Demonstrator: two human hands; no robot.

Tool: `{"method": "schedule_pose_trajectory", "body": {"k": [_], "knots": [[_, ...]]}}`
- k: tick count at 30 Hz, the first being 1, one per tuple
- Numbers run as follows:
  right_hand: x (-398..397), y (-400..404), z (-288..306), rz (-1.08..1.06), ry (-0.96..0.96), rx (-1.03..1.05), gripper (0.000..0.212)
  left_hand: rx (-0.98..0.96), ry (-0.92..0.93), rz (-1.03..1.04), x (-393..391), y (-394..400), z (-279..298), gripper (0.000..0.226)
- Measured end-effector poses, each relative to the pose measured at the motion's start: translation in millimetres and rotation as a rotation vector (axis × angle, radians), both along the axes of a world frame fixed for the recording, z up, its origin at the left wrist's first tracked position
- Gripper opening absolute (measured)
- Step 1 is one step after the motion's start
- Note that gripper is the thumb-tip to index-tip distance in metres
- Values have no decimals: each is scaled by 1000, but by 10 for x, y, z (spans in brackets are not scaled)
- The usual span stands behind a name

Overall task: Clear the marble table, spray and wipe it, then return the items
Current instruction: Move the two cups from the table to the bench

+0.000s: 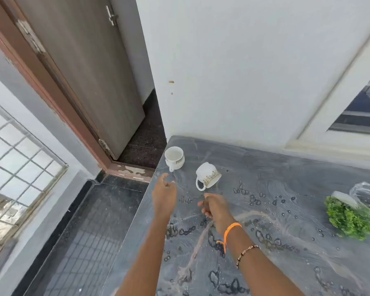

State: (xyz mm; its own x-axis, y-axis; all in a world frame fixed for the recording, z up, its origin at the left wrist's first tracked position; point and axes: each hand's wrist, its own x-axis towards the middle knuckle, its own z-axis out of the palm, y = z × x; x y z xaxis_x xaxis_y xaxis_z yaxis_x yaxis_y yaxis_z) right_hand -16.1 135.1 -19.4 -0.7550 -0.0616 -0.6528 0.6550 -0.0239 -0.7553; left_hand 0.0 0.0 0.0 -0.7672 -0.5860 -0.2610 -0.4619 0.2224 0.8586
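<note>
A grey marble table (286, 221) with water droplets fills the lower right. Two white cups with gold print stand near its far left corner: one upright cup (174, 158) at the edge, and a second cup (208, 175) that is tilted, its handle toward me. My left hand (163, 194) hovers just short of the upright cup, fingers apart and empty. My right hand (214, 205) is below the tilted cup, fingers loosely curled, holding nothing. An orange band and a bead bracelet are on that wrist.
A small green plant (348, 218) and a clear glass container (366, 194) sit at the table's right. A white wall backs the table. A grey door (83, 71) and dark tiled floor (90, 242) lie to the left, past the table's edge.
</note>
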Motion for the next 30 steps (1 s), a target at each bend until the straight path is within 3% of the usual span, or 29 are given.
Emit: {"method": "schedule_pose_trajectory", "body": {"k": [5, 11, 13, 18, 26, 30], "knots": [[-191, -382, -163, -302, -99, 6, 25, 130, -12, -71, -342, -267, -236, 54], [-363, -657, -219, -501, -50, 201, 34, 105, -21, -120, -599, -391, -338, 20], [-388, -680, -220, -515, -27, 231, 36, 75, -10, -139, -639, -380, -378, 11], [-367, -519, -247, -409, 84, 313, 58, 36, 23, -236, -567, -312, -404, 27], [-31, 294, 24, -245, 269, 357, 19, 22, 41, -310, -37, 243, -213, 31], [478, 1021, 225, -220, 394, 431, 15, -6, 53, -381, 394, 858, -72, 28]]}}
